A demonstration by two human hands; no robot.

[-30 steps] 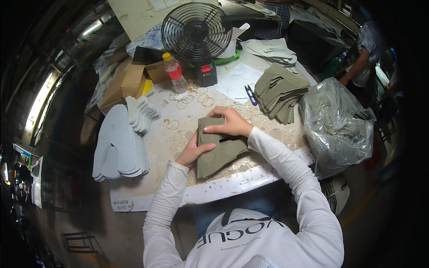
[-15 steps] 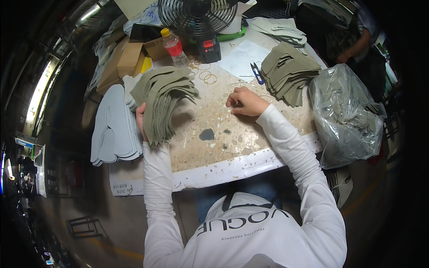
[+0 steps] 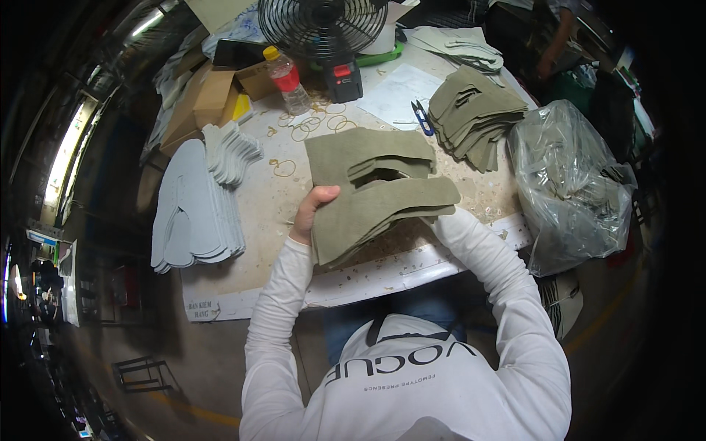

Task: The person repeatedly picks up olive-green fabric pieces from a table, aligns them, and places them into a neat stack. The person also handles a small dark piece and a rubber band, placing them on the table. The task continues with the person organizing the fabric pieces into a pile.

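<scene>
A stack of olive-green cut fabric pieces (image 3: 382, 184), each with a curved slot, is held up over the table in front of me. My left hand (image 3: 315, 209) is closed on its left edge, thumb on top and fingers underneath. From the right, my right hand reaches beneath the stack; the pieces cover it, and only the white sleeve (image 3: 471, 235) shows, so its fingers cannot be seen. Another olive stack (image 3: 478, 114) lies fanned at the right of the table, beside blue thread snips (image 3: 422, 118).
Grey cut pieces (image 3: 193, 209) and smaller pale ones (image 3: 230, 151) lie at the left. Rubber bands (image 3: 283, 168), a bottle (image 3: 287, 81), a fan (image 3: 323, 29) and a cardboard box (image 3: 213, 95) are farther back. A clear plastic bag (image 3: 570, 191) sits right; another person's arm (image 3: 557, 44) shows behind.
The left hand has brought the olive stack right and turned it flatter, uncovering small pale pieces and rubber bands. My right hand, earlier pinched over the table, has gone under the stack.
</scene>
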